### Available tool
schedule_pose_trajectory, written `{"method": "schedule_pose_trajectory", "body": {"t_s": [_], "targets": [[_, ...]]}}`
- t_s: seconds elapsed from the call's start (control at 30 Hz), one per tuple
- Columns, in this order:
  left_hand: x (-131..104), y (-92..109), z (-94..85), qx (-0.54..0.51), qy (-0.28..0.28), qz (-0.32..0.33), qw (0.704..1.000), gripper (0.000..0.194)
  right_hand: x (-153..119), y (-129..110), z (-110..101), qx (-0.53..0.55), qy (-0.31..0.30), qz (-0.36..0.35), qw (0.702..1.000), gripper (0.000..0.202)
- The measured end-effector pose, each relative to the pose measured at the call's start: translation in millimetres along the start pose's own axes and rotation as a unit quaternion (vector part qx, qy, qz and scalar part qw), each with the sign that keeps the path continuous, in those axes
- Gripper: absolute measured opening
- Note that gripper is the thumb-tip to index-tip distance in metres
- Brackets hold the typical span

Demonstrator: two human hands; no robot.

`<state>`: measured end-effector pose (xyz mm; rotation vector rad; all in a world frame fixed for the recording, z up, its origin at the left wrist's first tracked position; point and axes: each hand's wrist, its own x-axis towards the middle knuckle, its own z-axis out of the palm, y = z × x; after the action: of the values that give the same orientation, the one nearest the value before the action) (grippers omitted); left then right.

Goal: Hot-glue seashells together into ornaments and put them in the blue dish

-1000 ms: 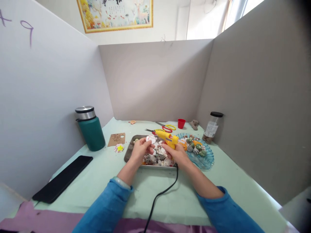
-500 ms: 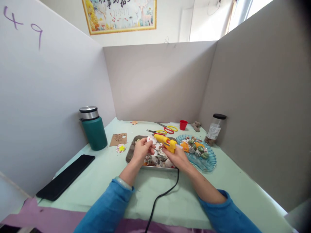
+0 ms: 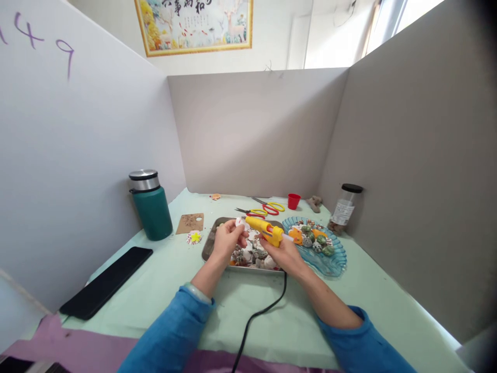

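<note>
My right hand is wrapped round a yellow glue gun, with a pale glue stick poking from its back end. Between the fingertips of my left hand is a white shell, right at the gun's nozzle; whether the two touch I cannot tell. Both hands are above a metal tray of mixed shells. From the gun a black cord runs down toward me. Beside my right hand stands a blue scalloped plate bearing orange pieces and patterned shells.
Left of the tray are a brown card, a small flower-like piece, a green bottle and a black flat case. Behind it lie scissors and a red cup. A black-lidded jar stands by the right partition.
The view has shifted slightly. My hands stay over the tray, with the shell and the glue gun's tip held close together almost as before.
</note>
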<state>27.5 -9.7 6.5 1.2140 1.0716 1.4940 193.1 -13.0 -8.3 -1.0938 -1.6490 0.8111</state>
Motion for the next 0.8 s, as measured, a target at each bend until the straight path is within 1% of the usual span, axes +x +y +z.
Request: {"method": "schedule_pose_trajectory", "body": {"t_s": [0.13,0.3,0.6,0.8], "targets": [[1.0,-0.9,-0.8,-0.002,0.0,0.007,1.0,0.028,-0.1,-0.7,-0.7,-0.001,-0.018,0.012,1.0,0.037],[2.0,-2.1,-1.8,0.002,0.0,0.014,1.0,0.029,0.7,0.3,-0.3,0.003,-0.018,0.018,1.0,0.038],[4.6,-7.6,-3.2,0.039,0.004,0.029,0.999,0.024,1.3,2.7,0.1,0.01,-0.023,0.019,1.0,0.037],[3.7,-7.2,-3.5,0.038,0.006,0.027,0.999,0.021,1.0,2.8,0.7,0.016,-0.02,0.015,1.0,0.035]]}}
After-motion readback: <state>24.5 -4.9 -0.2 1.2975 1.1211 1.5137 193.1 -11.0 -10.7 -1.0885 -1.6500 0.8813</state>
